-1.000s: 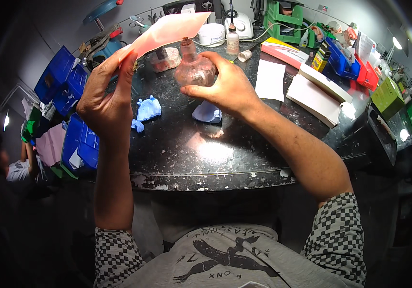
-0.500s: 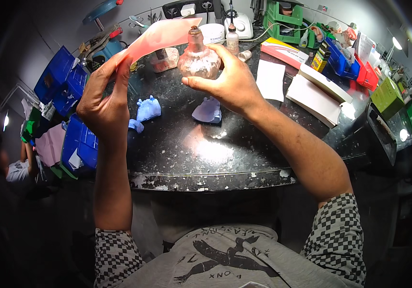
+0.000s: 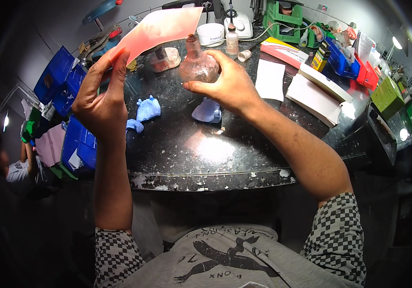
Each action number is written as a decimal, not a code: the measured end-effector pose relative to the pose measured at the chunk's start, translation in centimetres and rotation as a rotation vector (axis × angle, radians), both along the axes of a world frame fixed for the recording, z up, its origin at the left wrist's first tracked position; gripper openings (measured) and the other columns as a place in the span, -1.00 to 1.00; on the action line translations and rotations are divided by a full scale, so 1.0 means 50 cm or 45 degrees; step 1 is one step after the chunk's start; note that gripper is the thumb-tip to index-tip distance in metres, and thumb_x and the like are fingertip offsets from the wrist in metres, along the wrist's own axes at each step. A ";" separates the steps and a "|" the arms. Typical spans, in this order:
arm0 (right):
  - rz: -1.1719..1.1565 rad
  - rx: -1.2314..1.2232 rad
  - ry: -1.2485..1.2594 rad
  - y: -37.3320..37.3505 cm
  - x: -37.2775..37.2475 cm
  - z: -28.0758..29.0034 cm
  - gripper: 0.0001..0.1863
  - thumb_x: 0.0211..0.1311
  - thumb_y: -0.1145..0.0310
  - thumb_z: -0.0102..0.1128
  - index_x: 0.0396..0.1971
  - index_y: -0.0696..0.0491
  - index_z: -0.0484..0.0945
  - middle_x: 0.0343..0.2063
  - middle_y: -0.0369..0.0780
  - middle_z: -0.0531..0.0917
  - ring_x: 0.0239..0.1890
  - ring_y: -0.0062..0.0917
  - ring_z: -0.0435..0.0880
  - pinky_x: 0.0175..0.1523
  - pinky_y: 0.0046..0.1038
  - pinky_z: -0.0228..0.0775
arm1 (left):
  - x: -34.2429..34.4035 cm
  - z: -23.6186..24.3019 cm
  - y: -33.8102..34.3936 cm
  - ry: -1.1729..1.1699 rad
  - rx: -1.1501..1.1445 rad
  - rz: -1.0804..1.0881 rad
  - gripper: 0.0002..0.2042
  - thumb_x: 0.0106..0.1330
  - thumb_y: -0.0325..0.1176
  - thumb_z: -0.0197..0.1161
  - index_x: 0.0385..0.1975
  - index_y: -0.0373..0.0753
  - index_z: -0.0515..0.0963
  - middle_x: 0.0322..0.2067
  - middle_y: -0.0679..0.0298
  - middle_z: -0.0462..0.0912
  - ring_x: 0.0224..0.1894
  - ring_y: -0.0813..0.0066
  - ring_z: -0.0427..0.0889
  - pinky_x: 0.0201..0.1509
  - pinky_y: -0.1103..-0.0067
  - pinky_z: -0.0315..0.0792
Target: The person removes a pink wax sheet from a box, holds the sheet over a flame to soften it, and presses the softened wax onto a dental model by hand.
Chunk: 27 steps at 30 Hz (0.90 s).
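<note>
My left hand (image 3: 101,91) pinches a translucent pink sheet (image 3: 155,31) by its near left corner and holds it up over the bench, tilted. Just below the sheet's right end, my right hand (image 3: 230,84) is closed round a round glass spirit burner (image 3: 197,67) with a narrow neck; I cannot make out a flame at its top. Two light-blue dental moulds, one with tooth shapes (image 3: 148,108) and one flatter (image 3: 206,110), lie on the black, chipped bench (image 3: 182,153) below my hands, along with a smaller blue piece (image 3: 134,125).
White paper (image 3: 269,79), an open white box (image 3: 311,101) and a red-yellow box (image 3: 283,52) lie right. Behind stand a dropper bottle (image 3: 232,41), white tub (image 3: 211,34) and green trays (image 3: 278,24). Blue bins (image 3: 52,72) crowd the left, near another person (image 3: 16,168).
Since half a second ago, the pink sheet has risen and shifted slightly left, and the burner has dropped a little. A second ago the burner's top sat slightly further left.
</note>
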State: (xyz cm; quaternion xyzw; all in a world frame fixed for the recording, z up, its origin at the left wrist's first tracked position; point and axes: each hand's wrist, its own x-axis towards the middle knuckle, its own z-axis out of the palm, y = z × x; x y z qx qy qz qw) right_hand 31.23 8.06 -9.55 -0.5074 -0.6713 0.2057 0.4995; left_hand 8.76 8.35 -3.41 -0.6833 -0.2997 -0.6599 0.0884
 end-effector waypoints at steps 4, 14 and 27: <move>0.005 -0.019 -0.001 0.001 -0.001 -0.002 -0.12 -0.16 -0.04 0.56 0.11 0.21 0.45 -0.09 0.07 0.68 0.02 -0.16 0.68 0.15 -0.26 0.48 | 0.006 0.003 0.000 -0.031 -0.001 -0.008 -0.82 0.24 -0.49 0.44 -0.17 -0.28 0.75 -0.25 0.22 0.79 -0.24 0.59 0.73 -0.11 0.64 0.59; 0.051 -0.073 -0.017 -0.005 -0.008 0.001 -0.09 -0.17 -0.02 0.54 0.14 0.24 0.43 -0.06 0.07 0.66 0.03 -0.18 0.68 0.16 -0.29 0.49 | 0.026 0.005 0.003 -0.033 -0.009 -0.092 -0.82 0.23 -0.47 0.45 -0.18 -0.27 0.75 -0.27 0.23 0.79 -0.27 0.59 0.73 -0.14 0.65 0.59; 0.124 -0.013 0.032 -0.020 -0.025 0.008 -0.23 -0.19 0.02 0.55 0.01 0.20 0.53 -0.09 0.00 0.68 -0.02 -0.20 0.70 0.11 -0.30 0.51 | 0.044 -0.005 0.000 0.080 0.044 -0.066 -0.83 0.22 -0.51 0.44 -0.19 -0.29 0.74 -0.28 0.21 0.79 -0.28 0.56 0.73 -0.15 0.64 0.58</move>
